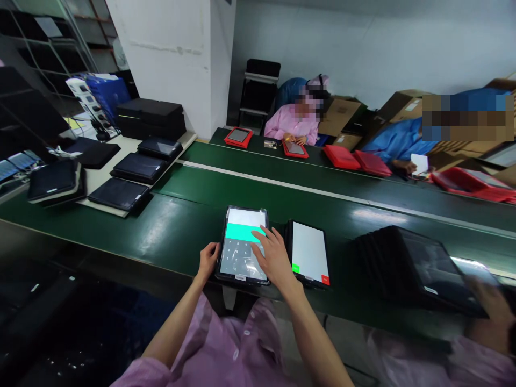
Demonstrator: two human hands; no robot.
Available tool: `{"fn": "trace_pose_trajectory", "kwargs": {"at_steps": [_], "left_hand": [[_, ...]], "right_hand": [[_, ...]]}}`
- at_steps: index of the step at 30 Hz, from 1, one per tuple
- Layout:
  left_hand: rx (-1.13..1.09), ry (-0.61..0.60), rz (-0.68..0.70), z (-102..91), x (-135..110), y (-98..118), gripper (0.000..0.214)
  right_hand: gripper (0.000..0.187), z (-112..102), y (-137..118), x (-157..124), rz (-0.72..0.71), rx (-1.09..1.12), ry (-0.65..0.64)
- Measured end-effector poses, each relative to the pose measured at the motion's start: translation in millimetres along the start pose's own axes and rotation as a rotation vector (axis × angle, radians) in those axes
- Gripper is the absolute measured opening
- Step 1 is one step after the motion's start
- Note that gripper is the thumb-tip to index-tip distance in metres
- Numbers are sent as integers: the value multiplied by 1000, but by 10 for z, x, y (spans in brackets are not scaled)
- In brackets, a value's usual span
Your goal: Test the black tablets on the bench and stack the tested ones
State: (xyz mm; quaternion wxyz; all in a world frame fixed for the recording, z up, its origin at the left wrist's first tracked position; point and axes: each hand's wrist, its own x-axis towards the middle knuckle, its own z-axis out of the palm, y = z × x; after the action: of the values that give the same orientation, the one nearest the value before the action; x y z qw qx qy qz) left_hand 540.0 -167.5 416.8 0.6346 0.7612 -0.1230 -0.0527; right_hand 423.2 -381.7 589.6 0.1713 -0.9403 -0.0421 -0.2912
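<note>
A tablet (244,263) with a lit calculator-style keypad and a bright turquoise band lies on the green bench in front of me. Its edges look covered in clear film. My left hand (208,260) is closed at the tablet's left edge, with fingers curled against it. Over the right part of the screen my right hand (274,255) reaches with fingers spread, the fingertips at or just above the glass. Just right of it lies a second tablet (309,250), its screen white with a green and a red corner box.
Black tablets (119,193) sit on a pale board to the left. At right, a blurred co-worker's hand (489,295) is at a stack of black tablets (419,263). Across the bench (201,215), two people work among red cases (342,156).
</note>
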Motion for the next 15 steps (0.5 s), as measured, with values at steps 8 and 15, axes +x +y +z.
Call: {"fn": "trace_pose_trajectory", "kwargs": {"at_steps": [8, 15], "left_hand": [[-39, -22, -30, -8, -5, 18, 35], [-115, 21, -104, 6, 36, 89, 51]], "right_hand": [[31, 53, -83, 6, 58, -6, 61], [31, 37, -36, -64, 93, -24, 82]]}}
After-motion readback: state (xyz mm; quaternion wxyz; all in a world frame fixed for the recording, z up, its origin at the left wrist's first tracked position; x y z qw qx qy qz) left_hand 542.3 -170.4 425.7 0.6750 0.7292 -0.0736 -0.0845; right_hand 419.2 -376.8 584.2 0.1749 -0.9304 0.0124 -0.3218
